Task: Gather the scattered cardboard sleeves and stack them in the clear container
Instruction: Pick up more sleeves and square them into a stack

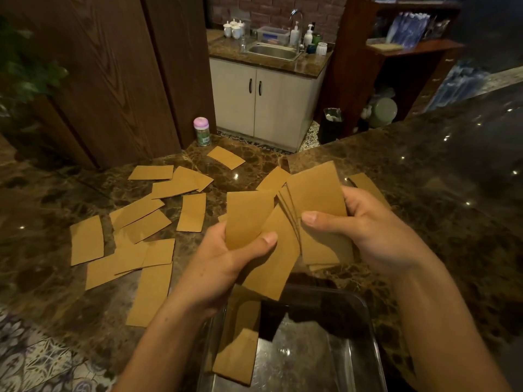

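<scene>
Holding fanned cardboard sleeves (314,199) above clear container (365,308): fingers of right hand (379,233) pinching the larger share, left hand (223,267) pinching two. Barely begun: one stacked sleeve (235,355) inside, over a dozen scattered sleeves (141,230) remaining on table (424,179).

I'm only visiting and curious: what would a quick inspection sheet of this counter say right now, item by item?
Surface: dark marble counter, glossy, dotted with light reflections.
Job's things: many loose sleeves lie scattered and overlapping on the left side; the clear container sits at the near edge with a few stored sleeves at its left end.
Clutter: pink-lidded bottle at the counter's far edge.
Grippers: left hand grips a front sleeve; right hand holds a fanned bundle; both are above the container.
Cables: nothing seen.
Surroundings: sink over a white cabinet, black bin, plant at the left.
</scene>
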